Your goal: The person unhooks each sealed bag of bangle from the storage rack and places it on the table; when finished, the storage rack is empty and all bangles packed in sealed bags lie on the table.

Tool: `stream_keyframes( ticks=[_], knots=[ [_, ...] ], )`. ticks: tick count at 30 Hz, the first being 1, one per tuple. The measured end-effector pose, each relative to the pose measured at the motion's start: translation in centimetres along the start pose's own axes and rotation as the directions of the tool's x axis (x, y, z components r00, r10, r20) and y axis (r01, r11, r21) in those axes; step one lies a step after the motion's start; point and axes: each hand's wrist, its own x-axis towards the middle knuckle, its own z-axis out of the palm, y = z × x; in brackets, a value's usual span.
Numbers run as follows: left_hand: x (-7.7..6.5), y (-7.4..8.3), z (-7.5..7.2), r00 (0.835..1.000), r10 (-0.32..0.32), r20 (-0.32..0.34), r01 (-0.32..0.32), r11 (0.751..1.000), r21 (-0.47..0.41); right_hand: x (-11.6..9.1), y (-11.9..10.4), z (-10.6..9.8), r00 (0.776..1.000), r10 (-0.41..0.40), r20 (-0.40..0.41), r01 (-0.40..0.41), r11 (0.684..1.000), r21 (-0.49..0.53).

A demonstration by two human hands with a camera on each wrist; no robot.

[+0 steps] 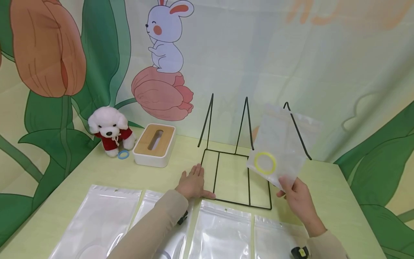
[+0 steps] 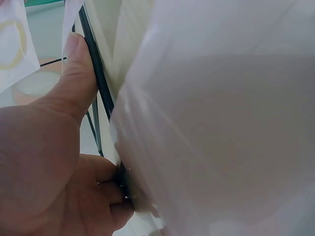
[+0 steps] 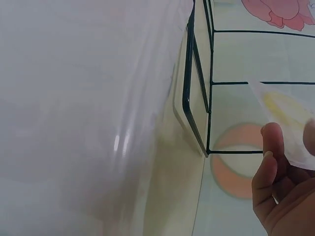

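Note:
My right hand (image 1: 299, 201) pinches the lower edge of a clear plastic zip bag (image 1: 288, 144), raised and tilted at the right side of a black wire rack (image 1: 249, 180). Inside the bag, near its lower left, lies a yellow ring (image 1: 274, 165). The rack's right prong (image 1: 299, 133) crosses the bag in the head view; I cannot tell how far the bag is on it. My left hand (image 1: 192, 185) rests at the rack's front left corner, fingers extended along the side bar and thumb (image 2: 78, 73) against the front bar.
Several zip bags (image 1: 223, 230) lie in a row along the table's near edge, some with rings inside. At the back left stand a wood-topped tissue box (image 1: 152, 140), a light blue ring (image 1: 123, 154) and a white plush dog (image 1: 110, 131). A printed curtain (image 1: 220, 54) hangs behind.

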Motion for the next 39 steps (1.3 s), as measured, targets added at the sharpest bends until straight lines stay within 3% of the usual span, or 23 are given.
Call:
stream_keyframes(
  ticks=[7,13,20,29,39],
  knots=[
    [-0.1,0.1,-0.1,1.000,0.000,0.007,0.000,1.000,-0.003,0.0,0.1,0.1,0.999,0.052,-0.012,-0.052,0.995,-0.083],
    [-0.1,0.1,0.0,1.000,0.003,0.004,-0.003,1.000,0.002,-0.2,-0.1,0.1,0.997,0.076,-0.012,-0.077,0.994,-0.076],
    [0.1,0.0,-0.1,1.000,0.002,0.006,-0.002,1.000,-0.006,-0.8,-0.4,0.0,0.998,0.048,-0.028,-0.049,0.997,-0.056],
    [0.3,0.0,0.0,1.000,0.000,0.013,0.000,1.000,-0.007,-1.6,0.3,-0.3,0.998,-0.056,-0.007,0.056,0.997,0.057],
    [0.2,0.0,0.1,1.000,0.002,0.012,-0.002,1.000,-0.003,-3.2,-0.4,-0.9,0.999,-0.039,-0.022,0.040,0.998,0.051]
  ],
)
